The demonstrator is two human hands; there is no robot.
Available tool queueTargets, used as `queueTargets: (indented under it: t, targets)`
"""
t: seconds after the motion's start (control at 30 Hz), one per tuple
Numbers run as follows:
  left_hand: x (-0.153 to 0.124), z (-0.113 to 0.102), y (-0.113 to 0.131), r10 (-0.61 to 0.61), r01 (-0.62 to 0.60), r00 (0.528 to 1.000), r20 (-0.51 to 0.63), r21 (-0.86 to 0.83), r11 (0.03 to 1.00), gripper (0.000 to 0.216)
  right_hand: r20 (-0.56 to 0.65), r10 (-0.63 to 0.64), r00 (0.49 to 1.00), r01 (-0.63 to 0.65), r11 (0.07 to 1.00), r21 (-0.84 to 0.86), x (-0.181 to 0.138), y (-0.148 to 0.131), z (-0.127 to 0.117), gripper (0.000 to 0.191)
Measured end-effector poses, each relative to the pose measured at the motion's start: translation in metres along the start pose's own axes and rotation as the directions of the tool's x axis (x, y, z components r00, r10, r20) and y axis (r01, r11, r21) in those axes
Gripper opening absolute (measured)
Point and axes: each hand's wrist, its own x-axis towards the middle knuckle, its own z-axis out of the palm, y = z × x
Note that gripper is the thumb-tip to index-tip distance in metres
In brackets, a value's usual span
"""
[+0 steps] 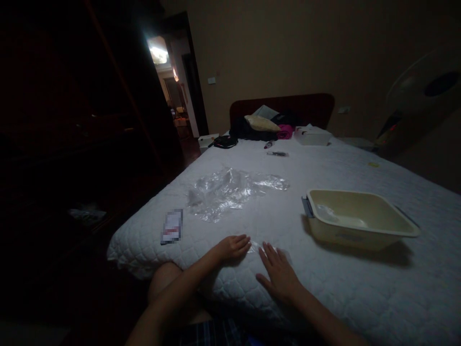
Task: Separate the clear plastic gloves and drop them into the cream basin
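A small piece of clear plastic [254,247] lies flat near the front edge of the bed, partly covered by my hands. My right hand [279,274] rests on it with the fingers spread and the palm down. At its left end, my left hand [234,247] lies palm down, fingers stretched out close together, the fingertips at the plastic. Farther back, a large crumpled sheet of clear plastic [230,190] spreads over the white quilted bed cover [306,166]. What lies under my palms is hidden.
A cream plastic basin [360,230] with grey handles stands to the right. A blurred flat rectangular item [172,227] lies left. Toward the headboard [313,101] are a small packaged item [277,154], a white box [312,136] and piled cloth [261,124]. A fan [425,91] stands right.
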Motion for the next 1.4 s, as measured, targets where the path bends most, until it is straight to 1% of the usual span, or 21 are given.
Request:
queueTargets:
  t: [0.07,0.17,0.23,0.27,0.33,0.37,0.43,0.53,0.63,0.73,0.83,0.93,1.03,1.1,1.2,1.23,1.27,1.33,1.4]
  targets:
    - [-0.005,-0.008,-0.005,-0.075,0.074,0.997,-0.013,-0.050,0.996,0.034,0.052,-0.013,0.999,0.014,1.000,-0.004,-0.007,0.001,0.009,0.070]
    - [-0.007,-0.028,-0.005,-0.221,0.221,0.975,0.010,-0.095,0.971,0.042,0.089,0.003,0.996,-0.003,1.000,0.003,-0.008,0.005,0.012,0.072]
    - [-0.003,-0.039,0.003,-0.129,0.138,0.988,0.080,-0.120,0.983,0.051,0.096,0.005,0.995,-0.006,1.000,0.010,-0.006,0.005,0.011,0.072]
    - [0.000,-0.041,0.010,-0.101,0.116,0.988,0.113,-0.137,0.984,0.056,0.095,0.004,0.995,-0.005,1.000,0.013,-0.005,0.005,0.010,0.072]
    - [0.005,-0.040,0.024,-0.079,0.113,0.979,0.187,-0.181,0.977,0.062,0.092,-0.002,0.996,0.000,1.000,0.017,-0.004,0.004,0.009,0.072]
    - [0.007,-0.036,0.030,-0.086,0.132,0.972,0.221,-0.204,0.970,0.065,0.095,-0.009,0.995,0.007,1.000,0.021,-0.004,0.005,0.009,0.071]
    - [0.008,-0.026,0.039,-0.144,0.217,0.947,0.288,-0.240,0.946,0.067,0.099,-0.010,0.995,0.008,1.000,0.026,-0.007,0.009,0.007,0.070]
    - [0.005,-0.014,0.043,-0.188,0.292,0.921,0.342,-0.286,0.913,0.066,0.090,0.047,0.995,-0.048,0.999,0.004,-0.016,0.021,0.005,0.065]
    - [0.002,-0.013,0.041,-0.188,0.307,0.915,0.356,-0.315,0.898,0.064,0.091,0.104,0.990,-0.101,0.994,-0.032,-0.024,0.032,0.002,0.061]
    - [0.002,-0.017,0.040,-0.196,0.314,0.913,0.357,-0.312,0.896,0.065,0.106,0.175,0.979,-0.169,0.984,-0.059,-0.026,0.037,0.000,0.065]
    - [0.000,-0.018,0.041,-0.209,0.315,0.917,0.341,-0.293,0.903,0.064,0.109,0.258,0.960,-0.250,0.964,-0.086,-0.024,0.041,0.002,0.069]
    - [-0.003,-0.015,0.043,-0.213,0.306,0.922,0.322,-0.273,0.912,0.064,0.099,0.285,0.953,-0.274,0.955,-0.116,-0.014,0.052,0.004,0.069]
    - [-0.005,-0.013,0.046,-0.247,0.323,0.921,0.301,-0.233,0.917,0.066,0.053,0.302,0.952,-0.292,0.946,-0.142,0.003,0.067,0.002,0.069]
    - [-0.006,-0.011,0.050,-0.284,0.343,0.921,0.267,-0.206,0.917,0.067,-0.039,0.308,0.951,-0.310,0.939,-0.149,0.015,0.071,-0.003,0.067]
    - [-0.006,-0.011,0.053,-0.317,0.360,0.919,0.235,-0.170,0.917,0.066,-0.256,0.254,0.933,-0.295,0.946,-0.134,0.027,0.060,-0.012,0.060]
    - [-0.005,-0.011,0.054,-0.321,0.362,0.918,0.234,-0.160,0.919,0.066,-0.315,0.214,0.925,-0.262,0.958,-0.120,0.028,0.052,-0.014,0.057]
    - [-0.005,-0.012,0.054,-0.324,0.364,0.916,0.236,-0.150,0.919,0.065,-0.348,0.168,0.922,-0.215,0.971,-0.102,0.027,0.043,-0.015,0.054]
    - [-0.003,-0.014,0.055,-0.336,0.374,0.910,0.241,-0.133,0.918,0.065,-0.339,0.094,0.936,-0.122,0.991,-0.061,0.021,0.023,-0.014,0.048]
    - [-0.002,-0.016,0.057,-0.363,0.396,0.901,0.238,-0.108,0.912,0.064,-0.274,0.081,0.958,-0.093,0.995,-0.030,0.015,0.007,-0.008,0.045]
